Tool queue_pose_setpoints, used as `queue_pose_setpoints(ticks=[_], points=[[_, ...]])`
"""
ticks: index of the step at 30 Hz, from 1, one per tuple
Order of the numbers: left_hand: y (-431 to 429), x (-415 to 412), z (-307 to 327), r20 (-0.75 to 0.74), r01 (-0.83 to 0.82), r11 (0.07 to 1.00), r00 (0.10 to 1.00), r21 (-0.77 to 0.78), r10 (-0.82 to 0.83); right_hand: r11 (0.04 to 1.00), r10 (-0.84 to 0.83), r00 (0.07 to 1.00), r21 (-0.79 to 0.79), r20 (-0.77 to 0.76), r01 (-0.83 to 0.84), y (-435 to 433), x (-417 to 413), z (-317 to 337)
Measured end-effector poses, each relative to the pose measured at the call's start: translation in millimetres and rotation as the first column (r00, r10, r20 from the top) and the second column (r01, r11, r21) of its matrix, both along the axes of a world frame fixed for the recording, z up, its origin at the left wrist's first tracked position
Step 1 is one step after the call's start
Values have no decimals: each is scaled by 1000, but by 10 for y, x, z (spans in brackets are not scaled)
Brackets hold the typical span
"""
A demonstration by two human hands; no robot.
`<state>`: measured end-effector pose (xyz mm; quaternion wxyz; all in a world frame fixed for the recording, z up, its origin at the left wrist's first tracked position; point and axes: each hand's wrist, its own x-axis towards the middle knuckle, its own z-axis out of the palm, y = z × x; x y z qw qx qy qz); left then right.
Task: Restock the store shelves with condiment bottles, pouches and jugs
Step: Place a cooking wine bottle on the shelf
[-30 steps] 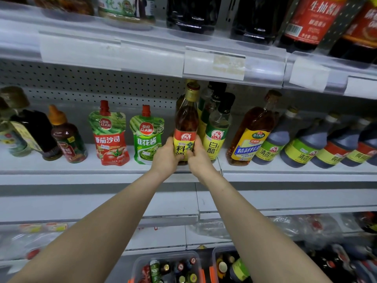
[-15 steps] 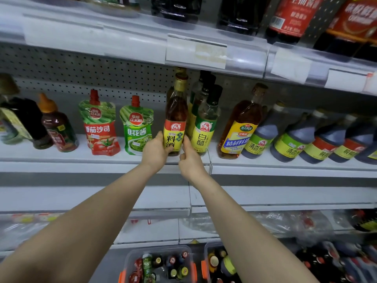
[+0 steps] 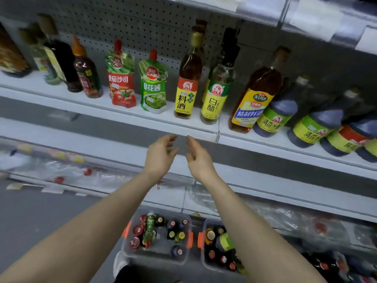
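An amber cooking-wine bottle (image 3: 186, 78) with a yellow and red label stands upright on the white shelf (image 3: 130, 116), between a green pouch (image 3: 153, 84) and a clear vinegar bottle (image 3: 217, 90). My left hand (image 3: 161, 155) and my right hand (image 3: 199, 158) hover just below the shelf's front edge, palms facing each other, fingers apart, holding nothing. Two clear bins sit on the floor under my arms: the left bin (image 3: 157, 254) and the right bin (image 3: 204, 260), each with several bottles and pouches.
A red tomato pouch (image 3: 121, 78) and dark sauce bottles (image 3: 85, 72) stand to the left. A large amber bottle (image 3: 257, 92) and dark vinegar bottles (image 3: 279, 111) lean at the right. A lower shelf (image 3: 265, 203) holds plastic-wrapped goods. An upper shelf (image 3: 265, 9) overhangs.
Both hands have let go of the cooking-wine bottle and drawn back and down below the shelf edge. The bottle stays standing on the shelf. The view has tilted downward.
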<state>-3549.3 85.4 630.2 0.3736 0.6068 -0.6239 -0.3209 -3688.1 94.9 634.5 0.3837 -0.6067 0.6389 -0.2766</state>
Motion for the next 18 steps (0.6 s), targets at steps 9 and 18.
queue_pose_setpoints(ticks=[9,18], points=[[826,37,-701,-2,-121,982,992,143,123,986,83,991,134,103,-96,600,-111,-677],[1501,166,-1577,28,-172,913,984,370,174,942,90,993,317,79,-110,1204,-167,-1654]])
